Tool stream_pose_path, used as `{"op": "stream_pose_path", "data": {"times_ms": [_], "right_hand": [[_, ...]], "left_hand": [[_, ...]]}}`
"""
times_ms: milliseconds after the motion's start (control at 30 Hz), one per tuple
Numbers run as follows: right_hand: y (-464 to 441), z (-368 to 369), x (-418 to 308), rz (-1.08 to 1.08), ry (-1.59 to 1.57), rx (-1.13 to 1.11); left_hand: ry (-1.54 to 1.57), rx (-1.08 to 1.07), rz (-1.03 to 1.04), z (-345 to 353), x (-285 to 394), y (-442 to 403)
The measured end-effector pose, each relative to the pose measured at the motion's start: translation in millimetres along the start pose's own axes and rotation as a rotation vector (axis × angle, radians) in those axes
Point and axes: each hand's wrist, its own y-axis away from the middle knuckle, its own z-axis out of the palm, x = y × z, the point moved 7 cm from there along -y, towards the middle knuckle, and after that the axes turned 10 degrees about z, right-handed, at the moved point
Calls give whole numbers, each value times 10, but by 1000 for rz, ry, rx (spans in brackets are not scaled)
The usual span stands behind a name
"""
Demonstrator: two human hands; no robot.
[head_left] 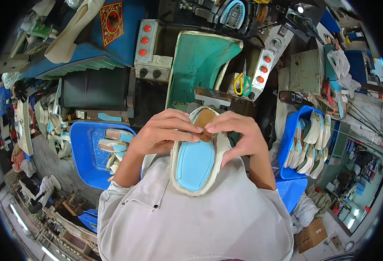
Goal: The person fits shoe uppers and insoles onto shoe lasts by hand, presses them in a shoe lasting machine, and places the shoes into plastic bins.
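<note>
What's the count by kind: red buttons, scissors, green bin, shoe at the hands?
Red buttons: 6 (three per control box)
Scissors: 1 pair
Green bin: 1
Shoe at the hands: 1
Total: 9

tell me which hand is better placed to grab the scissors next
Probably the right hand: the scissors lie ahead of it on its side, while the left hand is farther off, across the shoe. Both hands are on the shoe, so the left should steady it.
</note>
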Motion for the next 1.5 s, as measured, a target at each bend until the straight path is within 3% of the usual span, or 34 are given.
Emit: {"op": "stream_pose_path", "data": {"times_ms": [133,233,267,467,667,767,833,900,967,1100,1500], "right_hand": [[163,117,-83,35,168,212],[270,185,-25,-6,243,219],[312,194,-22,-21,243,239],[392,209,-30,-30,177,301],[391,142,48,-51,158,282],[289,9,286,-26,48,327],[122,-131,452,-61,-145,450],[-67,-203,570,-118,-483,753],[-479,-404,552,-49,-691,915],[-1000,-842,954,166,-902,988],[-1288,-1326,1195,217,-896,1090]], "left_hand": [[9,-32,8,62,-8,-98],[112,175,-223,69,-119,-77],[50,77,-195,83,-126,-100],[37,-47,-187,167,-58,-165],[-40,-78,-148,161,-91,-191],[31,82,-237,100,-211,-354],[-99,142,-101,-42,-352,-535],[62,404,-254,-78,-662,-619],[128,604,-342,-91,-952,-866],[524,918,-503,11,-1711,-1110],[481,963,-597,-64,-2337,-1368]]}}
